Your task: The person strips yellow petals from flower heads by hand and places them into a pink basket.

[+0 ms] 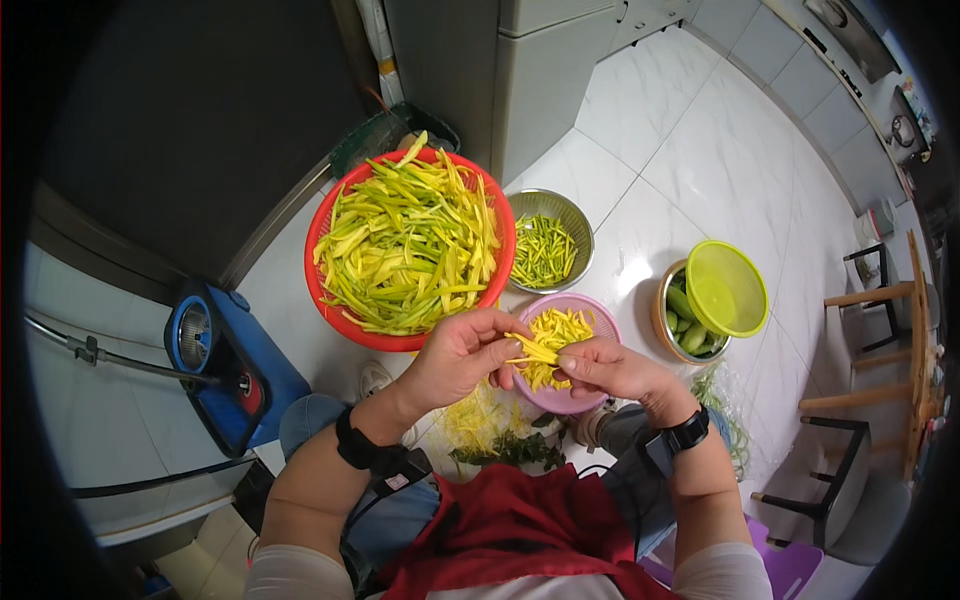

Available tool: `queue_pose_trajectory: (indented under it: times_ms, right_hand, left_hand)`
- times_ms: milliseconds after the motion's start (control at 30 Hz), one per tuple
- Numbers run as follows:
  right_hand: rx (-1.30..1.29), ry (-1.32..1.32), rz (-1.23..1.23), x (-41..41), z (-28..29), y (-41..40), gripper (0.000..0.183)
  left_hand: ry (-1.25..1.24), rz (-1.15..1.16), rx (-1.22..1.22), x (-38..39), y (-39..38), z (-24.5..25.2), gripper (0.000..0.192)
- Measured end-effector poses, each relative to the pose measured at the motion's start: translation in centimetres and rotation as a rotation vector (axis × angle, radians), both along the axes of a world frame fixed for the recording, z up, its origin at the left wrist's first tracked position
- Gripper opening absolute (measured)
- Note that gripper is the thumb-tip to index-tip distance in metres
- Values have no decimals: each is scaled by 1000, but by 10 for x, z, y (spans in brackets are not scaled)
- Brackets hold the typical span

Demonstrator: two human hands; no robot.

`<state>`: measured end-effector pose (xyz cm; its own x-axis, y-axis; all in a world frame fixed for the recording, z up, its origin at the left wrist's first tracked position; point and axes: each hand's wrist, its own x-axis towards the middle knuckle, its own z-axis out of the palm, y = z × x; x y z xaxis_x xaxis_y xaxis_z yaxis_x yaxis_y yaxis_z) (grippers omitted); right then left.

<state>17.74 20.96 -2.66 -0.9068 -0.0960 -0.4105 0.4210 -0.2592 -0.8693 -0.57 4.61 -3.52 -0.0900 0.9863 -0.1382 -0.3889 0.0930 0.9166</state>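
My left hand (469, 352) and my right hand (619, 367) meet over a pink plastic basket (566, 403). Pinched between both sets of fingertips is a split yellow flower (538, 350), apparently a daylily bud. Yellow petal pieces (556, 328) fill much of the pink basket below, partly hidden by my hands. Beyond my left hand stands a red plastic basket (504, 225), heaped with long yellow-green flower buds (409, 247). A metal colander (583, 225) beside it holds smaller, thinner green-yellow buds (541, 251).
Yellow scraps (472, 424) and dark green leaves (517, 450) lie on the floor between my feet. A lime-green basket (726, 289) leans over a pot of green vegetables (682, 311) at right. A blue mop bucket (262, 405) stands left; chairs (840, 472) stand at far right.
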Motion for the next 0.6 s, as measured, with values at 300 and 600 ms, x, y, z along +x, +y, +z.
queue_pose_trajectory:
  times_ms: [300, 600]
  right_hand:
    - [62, 93, -195, -4, -20, -12, 27]
    - [-264, -40, -453, -4, -20, -23, 31]
  left_hand:
    - [-3, 216, 27, -2, 9, 12, 22]
    - [253, 391, -1, -1, 8, 21, 17]
